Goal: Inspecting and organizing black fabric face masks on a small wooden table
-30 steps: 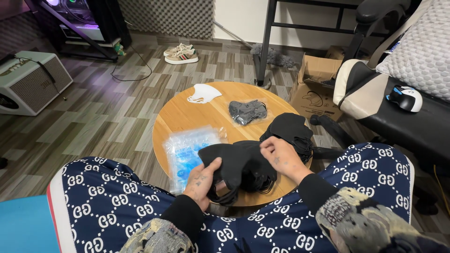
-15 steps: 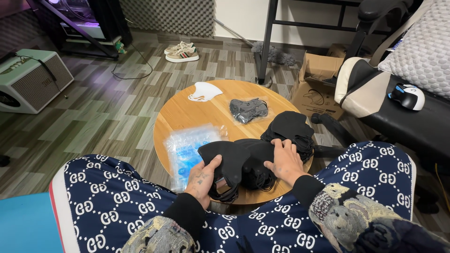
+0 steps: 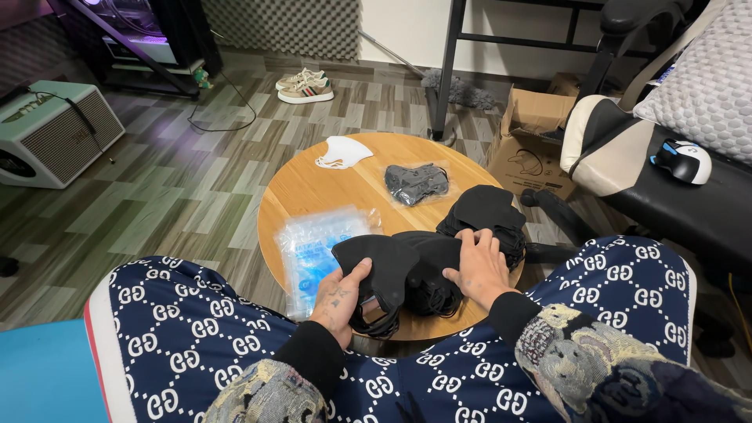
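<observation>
Right hand (image 3: 479, 266) is lower and flatter now: a second ago it was raised, fingers pinching at the black masks (image 3: 419, 270); now it lies palm down on the stack at lower centre of the frame. Left hand (image 3: 341, 298) grip looks much the same, thumb on the front mask.

A white moulded mask (image 3: 343, 152) lies at the far edge of the round wooden bench (image 3: 313, 192). Beyond it, a pair of beige sneakers (image 3: 305, 84) sits on the striped plank floor (image 3: 157, 180), a pale green box-shaped amplifier (image 3: 55, 133) at left, an open cardboard box (image 3: 536, 145) and a white computer mouse (image 3: 683, 160) at right.
</observation>
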